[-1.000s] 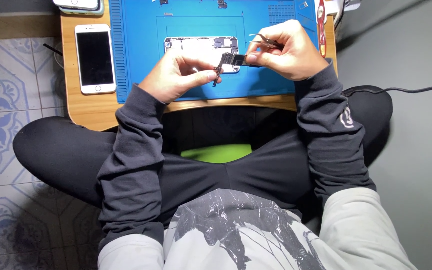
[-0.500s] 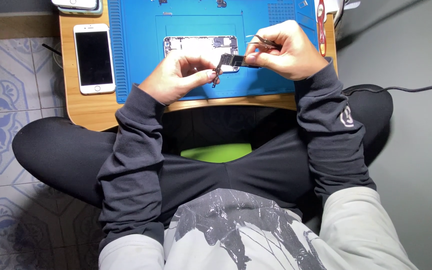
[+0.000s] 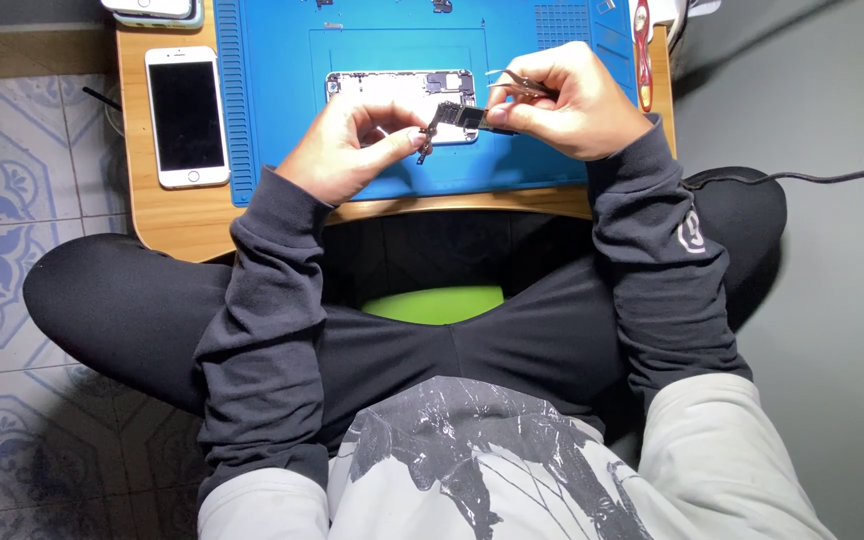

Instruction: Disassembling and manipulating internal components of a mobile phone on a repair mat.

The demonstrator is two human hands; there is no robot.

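Both hands are raised just above an opened phone body [image 3: 392, 88] that lies on a blue work mat [image 3: 282, 120]. My left hand [image 3: 347, 150] pinches the left end of a small dark circuit board [image 3: 457, 117] between thumb and fingers. My right hand [image 3: 572, 100] grips the board's right end and also carries thin metal tweezers [image 3: 517, 85] that point left. The board hangs a little above the phone body's right part.
A white smartphone [image 3: 187, 115] lies face up on the wooden table [image 3: 172, 215] left of the mat. Another device [image 3: 152, 10] sits at the table's far left corner. A red-handled tool [image 3: 642, 40] lies on the mat's right edge. A black cable [image 3: 822, 178] runs off right.
Nothing has visibly changed apart from a slight shift of the view; both hands keep the same hold on the small board.
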